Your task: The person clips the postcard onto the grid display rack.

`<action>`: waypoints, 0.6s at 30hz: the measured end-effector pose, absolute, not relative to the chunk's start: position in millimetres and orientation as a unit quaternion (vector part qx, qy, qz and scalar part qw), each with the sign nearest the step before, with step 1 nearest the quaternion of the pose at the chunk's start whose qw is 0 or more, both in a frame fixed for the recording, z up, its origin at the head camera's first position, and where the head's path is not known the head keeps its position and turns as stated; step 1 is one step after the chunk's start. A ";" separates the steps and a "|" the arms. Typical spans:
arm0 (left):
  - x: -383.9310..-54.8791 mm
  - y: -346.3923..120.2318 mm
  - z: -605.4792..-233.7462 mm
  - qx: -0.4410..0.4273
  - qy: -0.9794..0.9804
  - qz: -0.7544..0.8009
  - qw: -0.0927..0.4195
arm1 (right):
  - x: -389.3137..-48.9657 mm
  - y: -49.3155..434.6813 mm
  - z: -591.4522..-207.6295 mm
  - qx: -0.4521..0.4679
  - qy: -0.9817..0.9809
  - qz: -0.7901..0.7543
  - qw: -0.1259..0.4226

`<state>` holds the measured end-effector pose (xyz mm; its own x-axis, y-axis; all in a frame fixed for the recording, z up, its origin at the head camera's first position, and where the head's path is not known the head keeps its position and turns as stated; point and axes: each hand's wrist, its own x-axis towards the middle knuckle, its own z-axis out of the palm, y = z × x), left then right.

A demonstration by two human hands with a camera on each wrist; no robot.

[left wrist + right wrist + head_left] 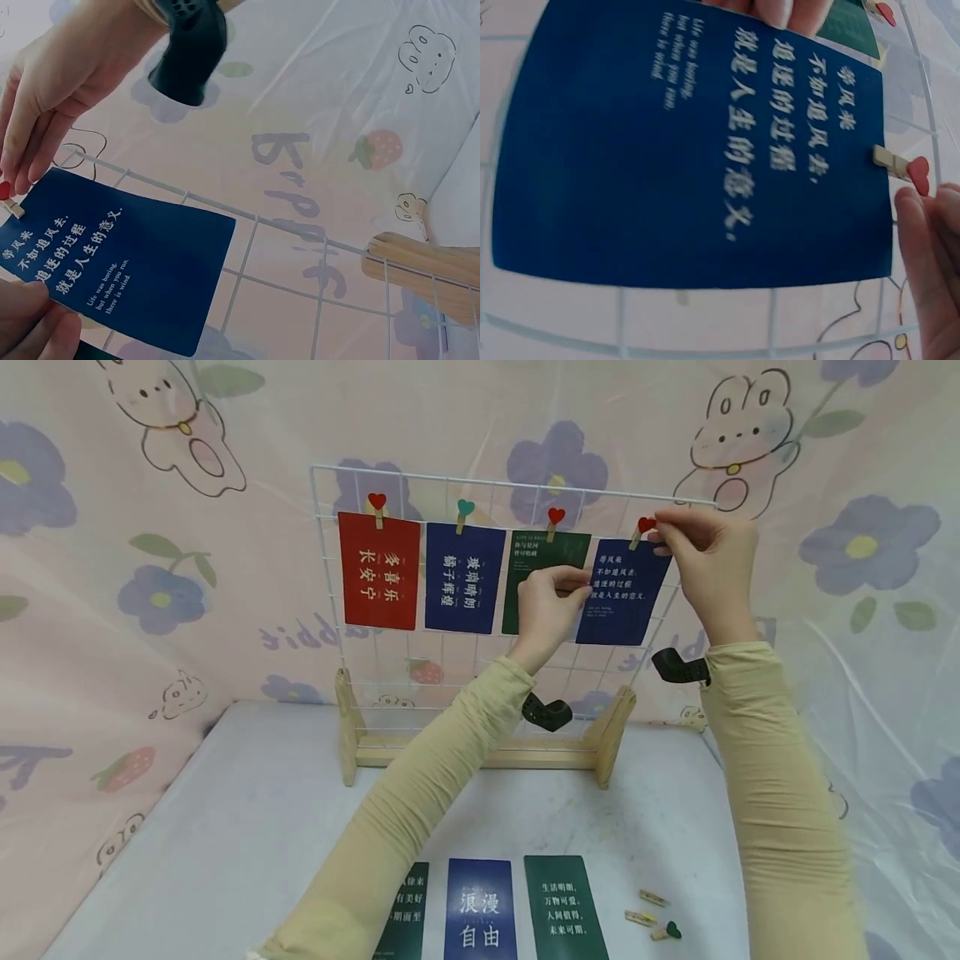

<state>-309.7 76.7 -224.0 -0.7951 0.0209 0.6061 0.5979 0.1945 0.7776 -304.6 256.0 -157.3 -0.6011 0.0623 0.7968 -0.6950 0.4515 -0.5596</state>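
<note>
A dark blue card (pixel 622 602) with white writing hangs slightly tilted at the right end of the row on the white wire grid (pixel 450 664). My left hand (pixel 551 610) pinches its left edge between thumb and fingers. A small wooden clothespin with a red heart (pixel 900 166) grips the card's top edge. My right hand (pixel 712 560) holds the heart end of that clothespin at its fingertips. Left of this card hang a green card (pixel 532 552), partly behind my left hand, another blue card (pixel 465 581) and a red card (pixel 378 572), each under a heart clothespin.
Wooden feet (pixel 617 735) hold the grid upright on the white table (pixel 225 793). Near the front lie a blue card (pixel 480 910), a green card (pixel 564 906) and another green card (pixel 408 914) partly under my left sleeve. Small clothespins (pixel 641 918) lie to their right.
</note>
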 end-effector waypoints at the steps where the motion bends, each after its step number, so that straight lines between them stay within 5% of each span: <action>1: -309.6 76.2 -224.2 -0.211 -0.733 -0.601 0.239 | -304.8 255.3 -159.1 0.214 -0.742 0.495 0.398; 18: -308.2 69.4 -238.5 -0.209 -0.723 -0.625 0.208 | -298.6 265.5 -194.9 0.225 -0.680 0.588 0.375</action>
